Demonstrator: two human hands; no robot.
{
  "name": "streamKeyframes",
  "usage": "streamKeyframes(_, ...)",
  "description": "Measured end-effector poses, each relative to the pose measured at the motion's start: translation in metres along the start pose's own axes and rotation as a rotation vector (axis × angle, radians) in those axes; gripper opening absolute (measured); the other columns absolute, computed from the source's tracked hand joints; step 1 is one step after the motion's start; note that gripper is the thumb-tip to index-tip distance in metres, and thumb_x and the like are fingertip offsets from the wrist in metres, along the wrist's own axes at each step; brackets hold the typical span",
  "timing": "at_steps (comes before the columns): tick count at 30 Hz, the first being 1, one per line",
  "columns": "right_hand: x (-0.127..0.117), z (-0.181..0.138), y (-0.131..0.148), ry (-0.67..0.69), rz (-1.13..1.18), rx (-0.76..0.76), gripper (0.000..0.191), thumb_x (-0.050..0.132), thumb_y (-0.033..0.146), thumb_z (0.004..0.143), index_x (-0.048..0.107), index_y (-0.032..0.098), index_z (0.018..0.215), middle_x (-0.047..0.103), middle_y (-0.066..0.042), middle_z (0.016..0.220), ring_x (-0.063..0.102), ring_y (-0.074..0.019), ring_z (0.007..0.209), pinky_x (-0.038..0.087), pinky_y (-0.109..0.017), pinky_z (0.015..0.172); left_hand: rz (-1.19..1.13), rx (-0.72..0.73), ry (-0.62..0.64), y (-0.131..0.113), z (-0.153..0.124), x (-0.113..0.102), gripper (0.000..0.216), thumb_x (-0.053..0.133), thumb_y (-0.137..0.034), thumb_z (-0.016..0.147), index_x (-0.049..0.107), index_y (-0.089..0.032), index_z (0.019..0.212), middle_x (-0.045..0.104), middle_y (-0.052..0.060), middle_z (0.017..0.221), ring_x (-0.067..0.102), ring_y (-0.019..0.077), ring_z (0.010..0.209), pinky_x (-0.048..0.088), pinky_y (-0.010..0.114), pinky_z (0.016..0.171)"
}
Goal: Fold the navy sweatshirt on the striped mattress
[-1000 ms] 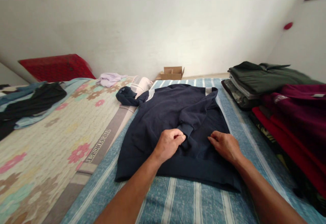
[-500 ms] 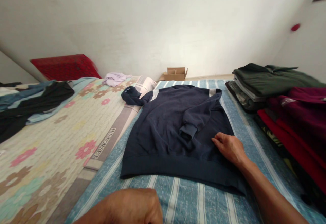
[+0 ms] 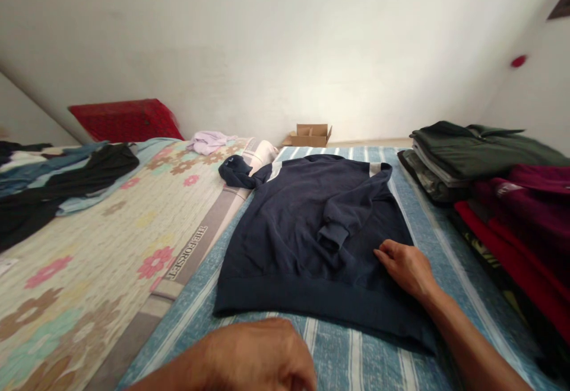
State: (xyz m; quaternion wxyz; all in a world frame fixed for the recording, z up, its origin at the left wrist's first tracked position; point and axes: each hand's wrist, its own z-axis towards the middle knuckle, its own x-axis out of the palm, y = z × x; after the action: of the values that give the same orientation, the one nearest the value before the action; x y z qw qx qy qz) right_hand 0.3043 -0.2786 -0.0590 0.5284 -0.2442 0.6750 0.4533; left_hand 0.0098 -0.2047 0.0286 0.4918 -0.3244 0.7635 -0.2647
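Note:
A navy sweatshirt (image 3: 289, 242) with white shoulder patches lies spread on a blue striped sheet. One sleeve is folded across its body, cuff toward the hem; the other bends out past the left shoulder. My right hand (image 3: 407, 266) is on the right side of the sweatshirt above the hem, thumb and fingers pinched together at the cloth. My left hand (image 3: 267, 352) is closed, in front of the hem at the bottom edge of the view. Its fingers curl under and are mostly hidden, so whatever they may hold does not show.
Folded clothes (image 3: 485, 148) stand in stacks on the right, dark green, purple and red. Loose dark trousers and denim (image 3: 66, 183) lie on the flowered sheet (image 3: 111, 248) at left. A lilac cloth (image 3: 209, 142), a red case-like object (image 3: 124, 121) and a cardboard box (image 3: 312, 134) are near the wall.
My left hand has moved right along the front of the hem. My right hand stays at about the same spot on the sweatshirt. The whole view has shifted slightly.

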Motion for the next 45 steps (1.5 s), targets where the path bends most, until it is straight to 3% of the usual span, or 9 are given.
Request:
streamKeyframes(2, 0.0, 0.0, 0.001, 0.006, 0.01, -0.001, 0.025, 0.044, 0.039, 0.089, 0.059, 0.024, 0.076, 0.065, -0.001, 0.068, 0.062, -0.0174, 0.068, 0.03, -0.024, 0.055, 0.127, -0.059, -0.073, -0.005, 0.011, -0.027, 0.011, 0.052, -0.011, 0.066, 0.059, -0.019, 0.067, 0.059, -0.002, 0.065, 0.054, 0.0125, 0.06, 0.037, 0.02, 0.056)
streamKeyframes(4, 0.0, 0.0, 0.001, 0.012, 0.015, -0.002, 0.025, 0.043, 0.038, 0.089, 0.058, 0.023, 0.075, 0.064, -0.001, 0.067, 0.062, -0.0173, 0.067, 0.03, -0.024, 0.055, 0.29, -0.175, -0.273, -0.002, 0.022, -0.052, 0.014, 0.047, -0.014, 0.075, 0.06, -0.019, 0.072, 0.061, 0.0, 0.074, 0.057, 0.0144, 0.07, 0.04, 0.022, 0.066)
streamKeyframes(7, 0.0, 0.0, 0.001, 0.018, 0.015, -0.002, 0.026, 0.042, 0.039, 0.09, 0.057, 0.024, 0.076, 0.064, -0.001, 0.067, 0.061, -0.0179, 0.066, 0.03, -0.025, 0.055, 0.559, -0.407, -0.556, 0.019, 0.039, -0.076, 0.024, 0.038, -0.018, 0.086, 0.062, -0.017, 0.089, 0.063, 0.008, 0.094, 0.058, 0.02, 0.09, 0.042, 0.03, 0.081)
streamKeyframes(9, 0.001, 0.0, 0.001, 0.02, 0.016, -0.006, 0.026, 0.041, 0.039, 0.09, 0.056, 0.023, 0.076, 0.064, -0.001, 0.067, 0.062, -0.0185, 0.067, 0.03, -0.025, 0.054, 0.686, -0.517, -0.651, 0.039, 0.05, -0.082, 0.029, 0.036, -0.021, 0.089, 0.061, -0.014, 0.102, 0.059, 0.014, 0.114, 0.053, 0.0246, 0.108, 0.039, 0.036, 0.092)
streamKeyframes(13, 0.001, 0.0, 0.003, 0.02, 0.023, -0.007, 0.026, 0.04, 0.038, 0.09, 0.056, 0.023, 0.076, 0.065, -0.002, 0.068, 0.062, -0.0188, 0.067, 0.03, -0.025, 0.055, 0.655, -0.617, -0.557, 0.076, 0.063, -0.076, 0.051, 0.039, -0.038, 0.09, 0.043, -0.009, 0.132, 0.033, 0.019, 0.145, 0.025, 0.0303, 0.136, 0.025, 0.044, 0.106)
streamKeyframes(18, 0.001, 0.001, 0.005, 0.02, 0.024, -0.01, 0.025, 0.04, 0.037, 0.09, 0.056, 0.023, 0.078, 0.065, -0.002, 0.07, 0.062, -0.0184, 0.067, 0.03, -0.026, 0.055, 0.598, -0.611, -0.506, 0.099, 0.063, -0.066, 0.064, 0.026, -0.05, 0.092, 0.026, -0.013, 0.144, 0.016, 0.015, 0.153, 0.012, 0.0275, 0.141, 0.017, 0.048, 0.109)
streamKeyframes(45, 0.006, 0.002, 0.003, 0.024, 0.037, -0.027, 0.026, 0.039, 0.037, 0.091, 0.053, 0.023, 0.073, 0.063, -0.001, 0.067, 0.061, -0.0182, 0.066, 0.027, -0.026, 0.054, 0.503, -0.649, -0.544, 0.09, 0.062, -0.064, 0.066, 0.033, -0.051, 0.089, 0.027, -0.014, 0.144, 0.016, 0.012, 0.153, 0.01, 0.0259, 0.141, 0.015, 0.05, 0.111)
